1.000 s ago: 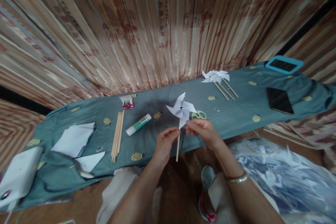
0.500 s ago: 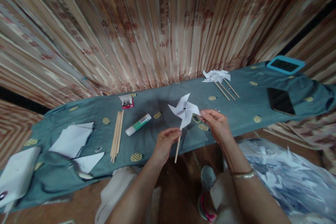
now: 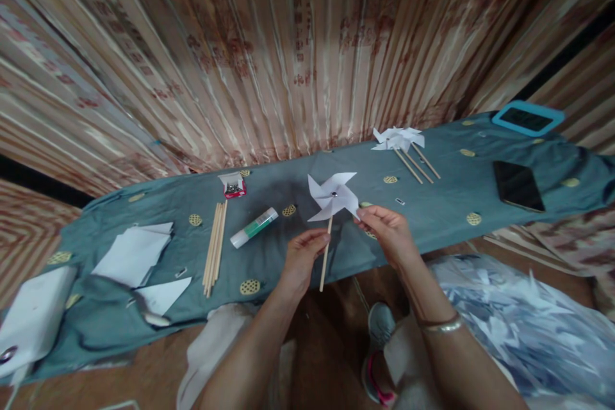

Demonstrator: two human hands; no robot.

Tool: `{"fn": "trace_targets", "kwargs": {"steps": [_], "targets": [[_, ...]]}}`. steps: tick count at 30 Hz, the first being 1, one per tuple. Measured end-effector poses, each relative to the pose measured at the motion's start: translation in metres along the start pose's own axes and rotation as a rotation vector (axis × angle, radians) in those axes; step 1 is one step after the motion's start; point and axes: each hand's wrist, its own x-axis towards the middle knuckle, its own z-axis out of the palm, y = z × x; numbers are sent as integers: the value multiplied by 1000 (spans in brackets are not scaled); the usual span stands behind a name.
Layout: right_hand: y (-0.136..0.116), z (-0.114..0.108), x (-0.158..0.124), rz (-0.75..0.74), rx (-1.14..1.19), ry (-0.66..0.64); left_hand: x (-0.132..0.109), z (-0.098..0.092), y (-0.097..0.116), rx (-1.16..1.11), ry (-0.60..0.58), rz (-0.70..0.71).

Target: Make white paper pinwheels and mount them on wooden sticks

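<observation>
A white paper pinwheel with a dark pin at its centre is held upright in front of me, over the table's near edge. My left hand pinches its wooden stick just below the paper vanes. With thumb and forefinger together, my right hand touches the tip of the lower right vane. Behind it, on the cloth, lie several finished pinwheels with their sticks pointing toward me.
Left of my hands lie a glue stick, loose wooden sticks, an open red box of pins and white paper sheets. A phone and a blue-framed clock are at right. A plastic bag of white paper pieces stands below.
The pinwheel's vanes have turned about the pin. My right hand has moved slightly left and down with the vane tip; my left hand still grips the stick, a little higher.
</observation>
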Motion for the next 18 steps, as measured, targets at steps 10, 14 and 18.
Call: {"fn": "trace_targets", "kwargs": {"steps": [10, 14, 18], "targets": [[2, 12, -6, -8, -42, -98, 2, 1, -1, -13, 6, 20], [0, 16, -8, 5, -44, -131, 2, 1, -1, -15, -3, 18], [1, 18, -9, 11, -53, -155, 2, 1, -1, -5, -15, 27]]}}
